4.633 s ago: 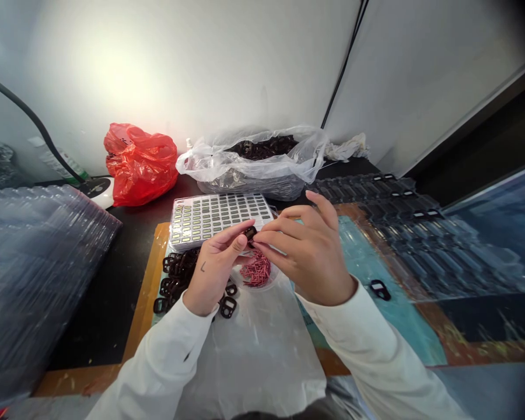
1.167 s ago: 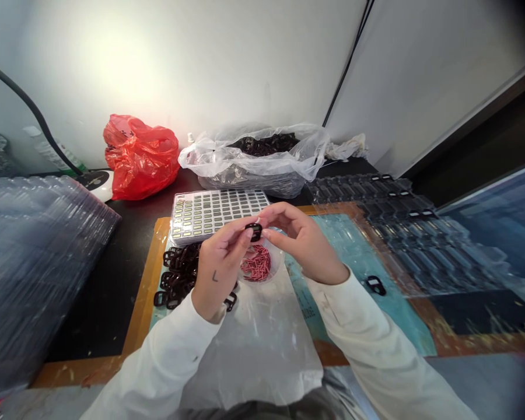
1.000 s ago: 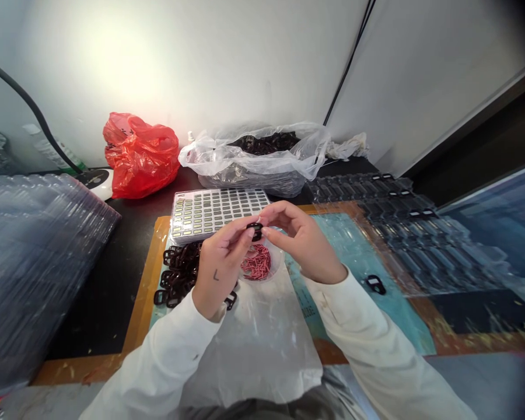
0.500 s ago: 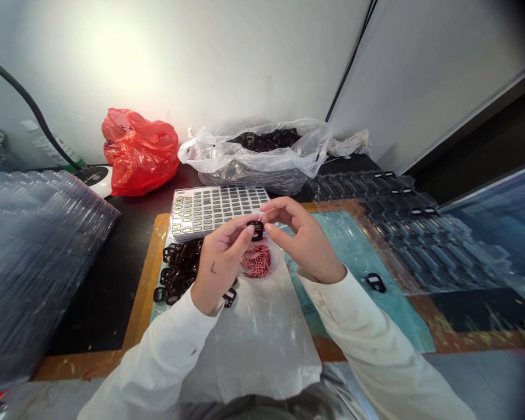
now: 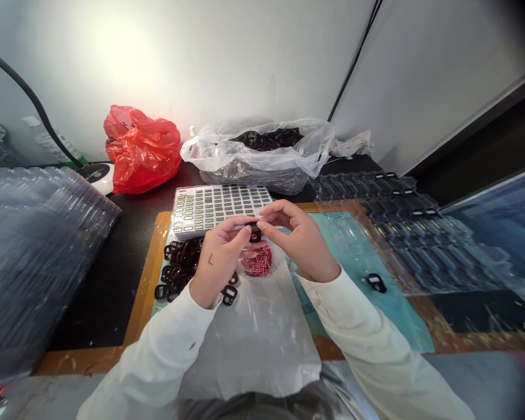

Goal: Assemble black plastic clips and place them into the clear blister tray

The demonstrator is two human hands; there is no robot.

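Between my two hands is a small black plastic casing (image 5: 255,234). My left hand (image 5: 219,256) is closed on its left side, thumb in front. My right hand (image 5: 304,242) is closed too, its thumb and fingertips at the casing's upper right edge. Under them stands a round clear dish (image 5: 280,260) of small red pieces (image 5: 257,261). A pile of black casings (image 5: 181,265) lies left of the dish, partly behind my left hand. Just beyond my fingers, a white tray (image 5: 221,207) holds rows of small rectangular display pieces.
Stacked clear plastic trays stand at left (image 5: 39,262) and right (image 5: 437,245). One black casing (image 5: 376,283) lies on the blue sheet (image 5: 345,251). Along the wall sit a red bag (image 5: 142,151) and a clear bag (image 5: 258,157) of black parts.
My right thumb and fingers have moved left onto the casing's upper edge, where they were beside it before. My left hand keeps its hold.
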